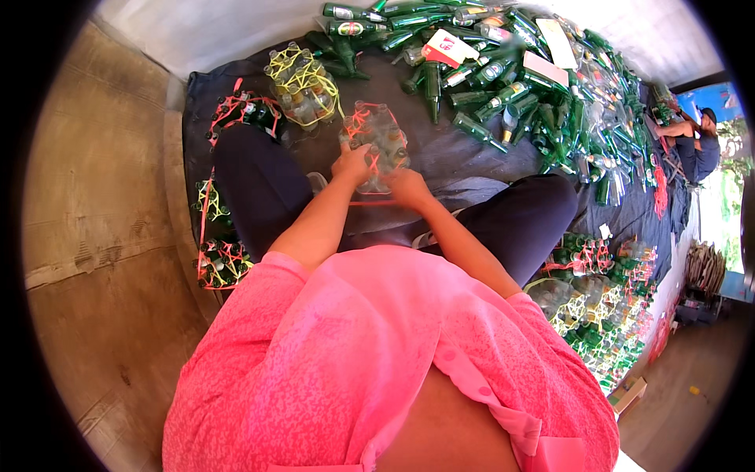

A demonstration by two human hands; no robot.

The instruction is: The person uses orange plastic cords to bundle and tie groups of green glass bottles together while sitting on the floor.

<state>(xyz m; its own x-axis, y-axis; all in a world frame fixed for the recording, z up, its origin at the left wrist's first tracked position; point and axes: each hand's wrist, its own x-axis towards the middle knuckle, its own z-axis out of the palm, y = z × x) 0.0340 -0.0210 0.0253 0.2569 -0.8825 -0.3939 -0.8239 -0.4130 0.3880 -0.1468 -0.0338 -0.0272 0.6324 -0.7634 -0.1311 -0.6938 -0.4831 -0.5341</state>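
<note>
Between my knees stands a bundle of clear glass bottles [386, 140], with red plastic string [373, 203] laced around and between their necks. My left hand [353, 166] grips the near left side of this bundle at the bottle necks. At the near right side is my right hand [407, 187], its fingers curled and slightly blurred. A length of the red string runs level below the bundle to my right hand, which seems to pinch it; the fingertips are partly hidden.
A yellow-tied bundle of clear bottles [302, 85] stands beyond my left knee. Bundled green bottles [223, 262] line the left edge of the dark sheet [436, 150]. Loose green bottles [495, 71] are heaped ahead and right. More bundles [596, 307] stand right; another person [696, 144] sits far right.
</note>
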